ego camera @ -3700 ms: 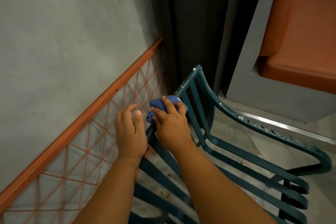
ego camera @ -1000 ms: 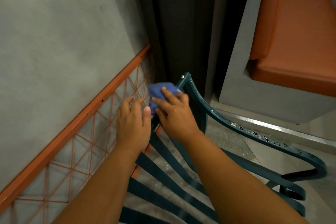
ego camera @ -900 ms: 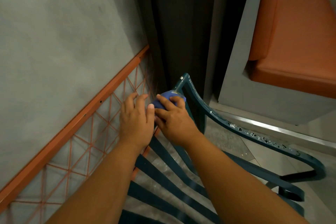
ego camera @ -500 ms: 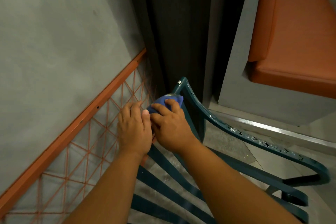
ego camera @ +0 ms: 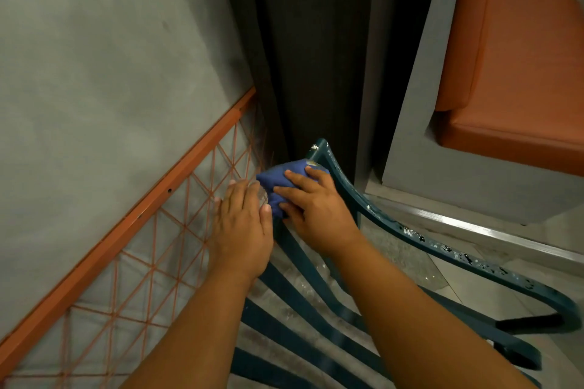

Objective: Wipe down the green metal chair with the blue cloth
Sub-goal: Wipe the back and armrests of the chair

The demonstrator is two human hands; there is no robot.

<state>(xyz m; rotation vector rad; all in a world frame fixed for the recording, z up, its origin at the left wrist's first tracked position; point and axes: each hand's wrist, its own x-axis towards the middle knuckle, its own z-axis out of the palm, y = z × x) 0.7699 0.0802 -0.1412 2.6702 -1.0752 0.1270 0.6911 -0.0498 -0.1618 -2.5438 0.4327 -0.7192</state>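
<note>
The right hand (ego camera: pixel 311 205) presses a bunched blue cloth (ego camera: pixel 281 181) against the upper corner of the teal-green metal slatted chair (ego camera: pixel 392 227), fingers curled over the wad and thumb tucked beneath it, so the cloth is gripped rather than laid flat. The left hand (ego camera: pixel 241 227) rests palm down just beside it on the chair's left edge, fingers together and fairly straight, holding nothing; it seems to steady the frame.

To do this step well, I judge the cloth should wrap the rail rather than skim its top, since the bar is narrow and curved. The long side rail carries pale flecks, either chipped paint or dirt, which I cannot tell apart; firm, slow passes along its length would show which. The slats below probably need 1 pass each, with the cloth refolded to a clean face.

An orange metal frame strung with thin orange cord (ego camera: pixel 151 230) stands touching the grey wall (ego camera: pixel 104 57), close to the left hand, so the knuckles have little room there. An orange cushioned bench (ego camera: pixel 518 73) sits well apart.

No container is in view.
</note>
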